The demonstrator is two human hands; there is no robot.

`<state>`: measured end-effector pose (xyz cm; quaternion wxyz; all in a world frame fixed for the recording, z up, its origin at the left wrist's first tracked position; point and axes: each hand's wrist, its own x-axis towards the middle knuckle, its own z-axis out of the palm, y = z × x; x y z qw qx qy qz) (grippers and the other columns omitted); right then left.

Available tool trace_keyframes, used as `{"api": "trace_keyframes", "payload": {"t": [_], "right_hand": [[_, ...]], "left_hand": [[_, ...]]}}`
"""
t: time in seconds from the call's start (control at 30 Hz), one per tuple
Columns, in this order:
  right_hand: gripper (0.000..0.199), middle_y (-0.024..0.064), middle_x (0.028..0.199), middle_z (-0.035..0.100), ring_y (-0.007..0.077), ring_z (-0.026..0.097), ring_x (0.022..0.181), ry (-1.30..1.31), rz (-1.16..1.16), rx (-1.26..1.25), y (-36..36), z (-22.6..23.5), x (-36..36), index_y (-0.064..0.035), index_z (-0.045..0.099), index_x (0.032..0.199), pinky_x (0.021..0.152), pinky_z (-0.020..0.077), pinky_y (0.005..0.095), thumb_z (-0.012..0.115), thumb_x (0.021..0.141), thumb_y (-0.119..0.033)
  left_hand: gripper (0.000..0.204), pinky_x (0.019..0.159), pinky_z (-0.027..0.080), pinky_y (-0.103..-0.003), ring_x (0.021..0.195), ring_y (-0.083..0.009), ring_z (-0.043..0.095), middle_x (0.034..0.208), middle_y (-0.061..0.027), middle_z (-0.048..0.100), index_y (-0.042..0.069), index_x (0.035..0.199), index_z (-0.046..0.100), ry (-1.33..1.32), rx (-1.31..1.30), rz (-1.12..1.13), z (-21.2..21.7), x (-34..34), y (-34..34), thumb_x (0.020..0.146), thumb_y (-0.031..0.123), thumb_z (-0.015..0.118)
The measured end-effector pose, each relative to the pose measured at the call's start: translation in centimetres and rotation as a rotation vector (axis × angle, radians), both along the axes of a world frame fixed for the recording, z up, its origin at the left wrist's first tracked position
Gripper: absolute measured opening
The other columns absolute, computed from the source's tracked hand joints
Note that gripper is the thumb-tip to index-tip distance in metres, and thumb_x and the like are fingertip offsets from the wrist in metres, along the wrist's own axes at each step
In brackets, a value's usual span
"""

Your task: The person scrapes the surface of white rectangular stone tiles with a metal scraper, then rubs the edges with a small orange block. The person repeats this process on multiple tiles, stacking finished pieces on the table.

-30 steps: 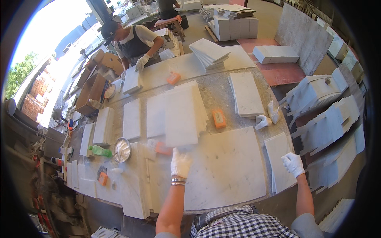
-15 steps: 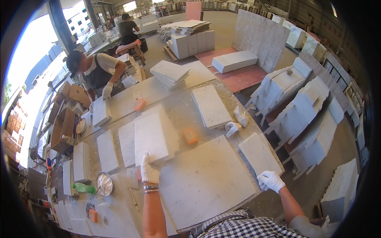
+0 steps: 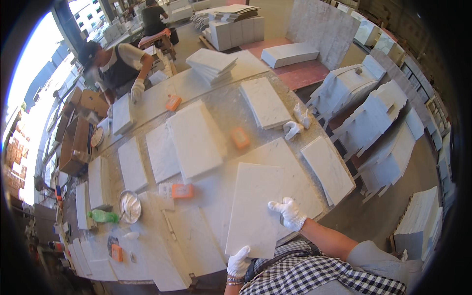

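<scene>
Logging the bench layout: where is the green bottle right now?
In the head view the green bottle lies on its side at the table's left edge, just left of the round metal bowl.

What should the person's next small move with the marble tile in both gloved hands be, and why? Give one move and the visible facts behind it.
Probably lower the marble tile flat onto the bare part of the worktable just ahead. The left hand grips its near corner and the right hand its right edge, so it appears lifted off the larger slab beneath. The orange block lies clear to the left.
</scene>
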<state>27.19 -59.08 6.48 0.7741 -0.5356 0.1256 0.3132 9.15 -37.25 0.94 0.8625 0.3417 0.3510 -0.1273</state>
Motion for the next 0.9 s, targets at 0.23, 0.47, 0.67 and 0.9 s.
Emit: {"api": "trace_keyframes", "payload": {"t": [0.23,0.47,0.67,0.9], "right_hand": [[0.024,0.0112,0.11,0.073,0.0198,0.07,0.095,0.088,0.062,-0.091,2.2,-6.4,-2.7,0.0034,0.066,0.119,0.088,0.0579,0.0369,0.068,0.097,-0.007],[0.021,0.008,0.107,0.074,0.016,0.068,0.093,0.03,0.29,-0.174,6.9,-10.4,-0.2,0.0024,0.07,0.114,0.084,0.0568,0.0344,0.07,0.096,-0.009],[0.046,0.0167,0.106,0.076,0.0278,0.074,0.091,-0.025,0.86,-0.76,9.8,-4.1,2.2,0.002,0.074,0.111,0.079,0.0579,0.0413,0.063,0.099,-0.041],[0.071,0.0203,0.099,0.076,0.0376,0.074,0.093,-0.429,1.281,-1.328,13.8,-0.8,2.7,-0.0033,0.079,0.1,0.081,0.0577,0.0485,0.05,0.096,-0.068]], "left_hand": [[0.052,0.066,0.062,-0.036,0.08,-0.0237,0.073,0.097,-0.0143,0.068,-0.002,0.121,0.062,0.239,0.102,-0.251,-1.3,-5.1,-1.5,0.097,0.044,0.072],[0.092,0.063,0.059,-0.037,0.066,-0.0277,0.073,0.093,-0.0222,0.07,-0.017,0.117,0.06,0.442,0.045,-0.242,-1.3,-4.7,-0.2,0.088,0.07,0.069],[0.084,0.058,0.059,-0.034,0.06,-0.0273,0.071,0.082,-0.0106,0.065,-0.011,0.106,0.068,0.44,0.049,-0.249,-2.3,-5.3,1.1,0.089,0.071,0.068],[0.087,0.055,0.058,-0.034,0.056,-0.0243,0.068,0.083,-0.0104,0.067,-0.01,0.116,0.067,0.394,0.017,-0.23,-2.5,-5.3,1.2,0.092,0.074,0.06]]}}
